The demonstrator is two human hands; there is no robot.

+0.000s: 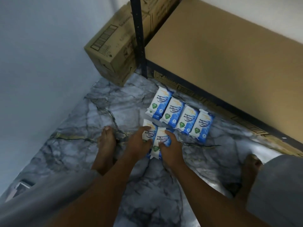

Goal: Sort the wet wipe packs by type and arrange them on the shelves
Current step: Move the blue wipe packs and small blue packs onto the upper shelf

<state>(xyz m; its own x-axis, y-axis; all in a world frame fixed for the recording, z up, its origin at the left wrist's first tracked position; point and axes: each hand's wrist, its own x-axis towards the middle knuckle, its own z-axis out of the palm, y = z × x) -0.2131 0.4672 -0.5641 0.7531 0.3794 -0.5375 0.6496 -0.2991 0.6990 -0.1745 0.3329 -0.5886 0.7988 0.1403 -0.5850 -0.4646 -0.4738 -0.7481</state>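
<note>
With the left hand [137,141] curled round one wipe pack [148,132] and the right hand [171,149] round its neighbour [162,139] (both look slick), a loose lift could drop either.

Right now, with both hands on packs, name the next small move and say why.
Probably lift both packs onto the shelf board: the left hand grips the left pack, the right hand grips the right pack, and their labels match the row of four on the floor, so they seem to be one type.
</note>
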